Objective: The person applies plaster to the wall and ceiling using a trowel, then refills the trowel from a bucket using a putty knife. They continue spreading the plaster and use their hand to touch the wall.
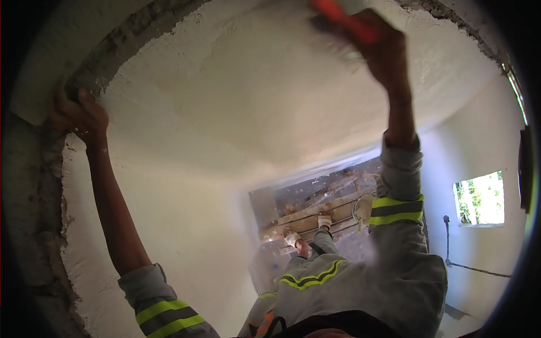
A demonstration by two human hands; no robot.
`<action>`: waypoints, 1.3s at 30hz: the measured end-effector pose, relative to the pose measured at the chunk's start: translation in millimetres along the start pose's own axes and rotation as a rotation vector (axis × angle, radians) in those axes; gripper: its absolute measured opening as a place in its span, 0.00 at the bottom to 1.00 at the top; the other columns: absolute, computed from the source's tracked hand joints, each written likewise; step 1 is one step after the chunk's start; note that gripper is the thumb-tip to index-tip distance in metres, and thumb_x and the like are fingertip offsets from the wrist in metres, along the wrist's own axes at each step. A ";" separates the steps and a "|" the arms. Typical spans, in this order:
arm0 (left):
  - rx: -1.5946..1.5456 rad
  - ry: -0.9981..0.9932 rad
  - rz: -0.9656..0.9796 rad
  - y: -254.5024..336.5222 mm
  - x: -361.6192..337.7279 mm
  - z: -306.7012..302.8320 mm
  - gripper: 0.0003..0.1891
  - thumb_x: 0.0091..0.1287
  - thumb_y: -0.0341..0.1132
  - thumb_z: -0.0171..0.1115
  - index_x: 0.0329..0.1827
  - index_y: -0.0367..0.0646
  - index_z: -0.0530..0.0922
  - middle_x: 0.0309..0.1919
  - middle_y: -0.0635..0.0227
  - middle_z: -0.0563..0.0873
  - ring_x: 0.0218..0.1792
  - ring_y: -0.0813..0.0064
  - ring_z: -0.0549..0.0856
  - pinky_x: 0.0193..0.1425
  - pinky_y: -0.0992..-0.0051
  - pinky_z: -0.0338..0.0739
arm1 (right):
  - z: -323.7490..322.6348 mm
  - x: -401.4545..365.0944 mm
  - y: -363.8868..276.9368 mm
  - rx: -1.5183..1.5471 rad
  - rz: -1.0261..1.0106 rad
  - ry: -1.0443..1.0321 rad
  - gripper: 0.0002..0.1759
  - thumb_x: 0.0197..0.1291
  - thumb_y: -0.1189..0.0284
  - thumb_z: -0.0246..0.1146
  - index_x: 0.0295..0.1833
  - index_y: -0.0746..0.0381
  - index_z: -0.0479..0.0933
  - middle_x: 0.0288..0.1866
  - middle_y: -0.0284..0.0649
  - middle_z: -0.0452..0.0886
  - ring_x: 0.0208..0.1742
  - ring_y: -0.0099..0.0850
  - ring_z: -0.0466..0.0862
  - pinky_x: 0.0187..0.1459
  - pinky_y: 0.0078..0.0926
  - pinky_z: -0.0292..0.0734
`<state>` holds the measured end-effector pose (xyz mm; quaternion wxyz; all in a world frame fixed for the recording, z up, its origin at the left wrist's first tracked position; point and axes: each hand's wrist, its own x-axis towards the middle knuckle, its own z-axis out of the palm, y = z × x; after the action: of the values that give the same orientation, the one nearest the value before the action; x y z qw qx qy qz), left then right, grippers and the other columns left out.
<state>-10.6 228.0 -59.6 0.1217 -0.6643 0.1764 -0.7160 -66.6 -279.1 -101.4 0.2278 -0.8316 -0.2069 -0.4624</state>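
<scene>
My right hand (382,48) is raised at the upper right, closed around a tool with a red handle (341,17), apparently a trowel. Motion blurs the tool, and its blade is hard to make out against the pale plastered surface (242,96). At the upper left, my left hand (80,115) rests with fingers apart at the rough border where the smooth plaster meets bare, darker masonry (51,186). Nothing shows in that hand.
Far below, my feet stand on wooden planks (338,213). A pale round container (364,211) sits beside them, partly behind my right sleeve. A window opening (480,198) and a dark conduit (447,242) are on the right wall.
</scene>
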 end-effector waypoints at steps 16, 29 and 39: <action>0.031 -0.056 -0.108 9.1 12.7 -6.7 0.40 0.71 0.65 0.39 0.56 0.31 0.79 0.47 0.44 0.84 0.46 0.40 0.84 0.53 0.53 0.77 | 76.8 -76.3 -23.4 -0.307 -0.558 -0.211 0.10 0.54 0.73 0.63 0.43 0.57 0.74 0.37 0.35 0.76 0.42 0.35 0.79 0.43 0.33 0.77; 0.056 -0.051 0.015 -15.2 -5.7 2.0 0.25 0.72 0.50 0.52 0.56 0.35 0.79 0.44 0.48 0.83 0.43 0.45 0.82 0.50 0.54 0.75 | 21.4 -38.1 10.6 0.435 0.179 0.185 0.06 0.63 0.72 0.67 0.41 0.64 0.82 0.30 0.29 0.83 0.26 0.17 0.78 0.28 0.17 0.73; 0.194 -0.238 0.212 -38.6 -64.2 -20.9 0.23 0.74 0.47 0.52 0.57 0.33 0.76 0.41 0.51 0.81 0.39 0.51 0.80 0.47 0.56 0.74 | 276.1 -315.3 -92.6 0.072 -0.013 -0.469 0.09 0.57 0.72 0.64 0.42 0.59 0.74 0.36 0.40 0.79 0.40 0.39 0.81 0.42 0.38 0.77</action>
<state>-23.4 291.2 -103.1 0.2798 -0.7073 0.1599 -0.6291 -85.1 -88.7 -485.6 0.2003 -0.9062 -0.2757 -0.2504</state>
